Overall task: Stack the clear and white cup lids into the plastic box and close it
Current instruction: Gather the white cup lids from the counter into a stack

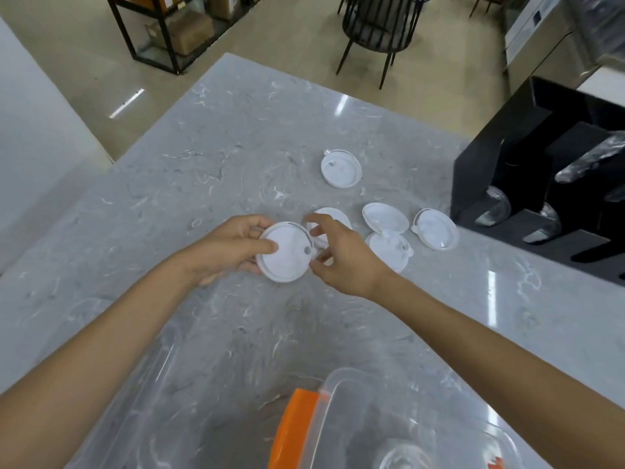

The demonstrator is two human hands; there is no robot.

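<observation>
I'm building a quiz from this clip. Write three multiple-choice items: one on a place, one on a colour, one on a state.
1. Where does the plastic box sit?
A. nearest the camera on the marble counter
B. on the floor
C. inside the black organiser

2. What colour is the box's latch?
A. blue
B. orange
C. green

3. What is the left hand doing?
A. resting flat on the counter
B. hanging empty
C. gripping a white lid

Answers:
1 A: its clear wall fills the bottom edge of the view.
2 B: the clip at its rim is bright orange.
3 C: its thumb lies across the lid's top, fingers behind, while the right hand reaches in beside it.
</observation>
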